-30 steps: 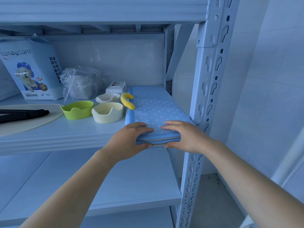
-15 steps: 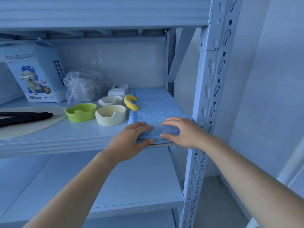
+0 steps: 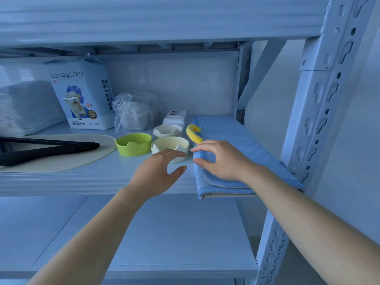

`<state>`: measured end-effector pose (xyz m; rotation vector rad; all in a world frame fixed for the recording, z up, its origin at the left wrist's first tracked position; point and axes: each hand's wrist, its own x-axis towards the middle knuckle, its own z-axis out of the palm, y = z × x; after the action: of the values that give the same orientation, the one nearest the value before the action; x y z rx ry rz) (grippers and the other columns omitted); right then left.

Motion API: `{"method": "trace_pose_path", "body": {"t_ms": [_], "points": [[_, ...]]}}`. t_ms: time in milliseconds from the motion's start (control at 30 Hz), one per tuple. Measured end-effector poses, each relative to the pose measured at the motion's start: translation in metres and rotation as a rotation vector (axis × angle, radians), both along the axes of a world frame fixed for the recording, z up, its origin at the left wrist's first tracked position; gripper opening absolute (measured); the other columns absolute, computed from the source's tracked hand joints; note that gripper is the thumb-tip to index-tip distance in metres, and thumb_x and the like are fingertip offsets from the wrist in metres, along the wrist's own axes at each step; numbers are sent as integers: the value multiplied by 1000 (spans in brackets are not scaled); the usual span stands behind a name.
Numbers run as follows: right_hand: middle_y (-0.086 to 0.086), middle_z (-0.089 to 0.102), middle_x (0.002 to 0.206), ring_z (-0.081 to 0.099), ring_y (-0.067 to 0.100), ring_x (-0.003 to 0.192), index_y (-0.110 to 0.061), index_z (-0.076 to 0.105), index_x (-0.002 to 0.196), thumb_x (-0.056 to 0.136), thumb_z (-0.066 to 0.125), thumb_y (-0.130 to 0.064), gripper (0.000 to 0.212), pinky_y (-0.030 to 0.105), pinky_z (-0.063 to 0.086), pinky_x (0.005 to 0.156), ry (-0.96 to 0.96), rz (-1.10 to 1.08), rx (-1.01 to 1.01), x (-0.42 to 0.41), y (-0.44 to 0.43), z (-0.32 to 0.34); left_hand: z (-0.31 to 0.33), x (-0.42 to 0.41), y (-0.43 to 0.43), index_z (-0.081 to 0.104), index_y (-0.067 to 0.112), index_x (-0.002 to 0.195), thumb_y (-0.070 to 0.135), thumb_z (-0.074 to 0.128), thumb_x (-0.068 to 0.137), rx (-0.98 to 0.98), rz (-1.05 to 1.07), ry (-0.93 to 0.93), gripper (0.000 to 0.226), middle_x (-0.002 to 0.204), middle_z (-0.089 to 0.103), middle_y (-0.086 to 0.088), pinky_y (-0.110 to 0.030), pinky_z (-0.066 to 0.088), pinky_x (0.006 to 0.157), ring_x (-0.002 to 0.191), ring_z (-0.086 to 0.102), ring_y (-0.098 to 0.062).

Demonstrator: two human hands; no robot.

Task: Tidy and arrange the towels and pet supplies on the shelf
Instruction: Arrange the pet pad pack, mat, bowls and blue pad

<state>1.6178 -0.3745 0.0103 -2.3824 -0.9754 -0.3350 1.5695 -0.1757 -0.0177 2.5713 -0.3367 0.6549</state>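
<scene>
A folded blue dotted towel [image 3: 236,140] lies along the right end of the middle shelf [image 3: 82,179], its front end hanging slightly over the edge. My right hand [image 3: 222,159] hovers over the towel's left front part, fingers loosely spread, holding nothing. My left hand [image 3: 158,171] is open in front of a cream bowl [image 3: 170,145], apart from the towel. A yellow curved toy [image 3: 193,133] rests against the towel's left side.
A green bowl [image 3: 133,144], a second cream bowl [image 3: 167,130], a wipes pack [image 3: 174,118], a plastic-wrapped bundle [image 3: 135,112], a honeycore pet pad bag [image 3: 82,97], stacked white pads [image 3: 26,105] and black tongs [image 3: 45,149] on a round mat [image 3: 86,159] share the shelf. A steel upright [image 3: 308,130] stands right.
Both hands let go of the towel's front end. The left hand moved left toward the cream bowl; the right hand lifted and shifted onto the towel's left side.
</scene>
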Motion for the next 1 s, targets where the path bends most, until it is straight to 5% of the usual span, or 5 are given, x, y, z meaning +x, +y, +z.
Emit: {"method": "trace_pose_path", "body": {"t_ms": [67, 233, 433, 800, 1000], "points": [[-12, 57, 126, 50, 8, 116, -28, 61, 119, 88, 60, -38, 33, 29, 40, 99, -1, 16, 2, 7, 22, 3, 4, 5, 19, 59, 33, 117, 38, 60, 86, -21, 24, -21, 32, 120, 58, 16, -32, 50, 78, 101, 59, -11], [-8, 57, 125, 49, 11, 117, -25, 61, 120, 88, 60, -35, 34, 33, 41, 99, -4, 9, -23, 26, 75, 9, 15, 23, 71, 60, 32, 116, 35, 59, 87, -10, 66, -27, 29, 117, 59, 15, -31, 50, 77, 91, 57, -10], [-9, 58, 123, 47, 5, 107, -26, 62, 118, 89, 60, -32, 30, 14, 31, 84, -33, -21, -53, 47, 132, 23, 22, 48, 131, 62, 30, 114, 32, 60, 87, 11, 85, -50, 28, 118, 61, 14, -26, 46, 78, 102, 58, -12], [-9, 64, 111, 56, 10, 104, -25, 67, 108, 88, 60, -33, 23, 27, 43, 89, -23, 59, -33, 68, 283, 21, 28, 58, 268, 60, 38, 111, 39, 56, 87, 8, 162, -15, 24, 109, 61, 21, -31, 51, 77, 96, 58, -4], [-11, 61, 120, 52, 5, 108, -29, 59, 121, 89, 59, -36, 32, 18, 36, 83, -1, 189, -38, 63, 372, 17, 25, 29, 348, 59, 38, 112, 41, 54, 88, 48, 324, 12, 26, 111, 60, 20, -27, 49, 73, 78, 52, -3]]}}
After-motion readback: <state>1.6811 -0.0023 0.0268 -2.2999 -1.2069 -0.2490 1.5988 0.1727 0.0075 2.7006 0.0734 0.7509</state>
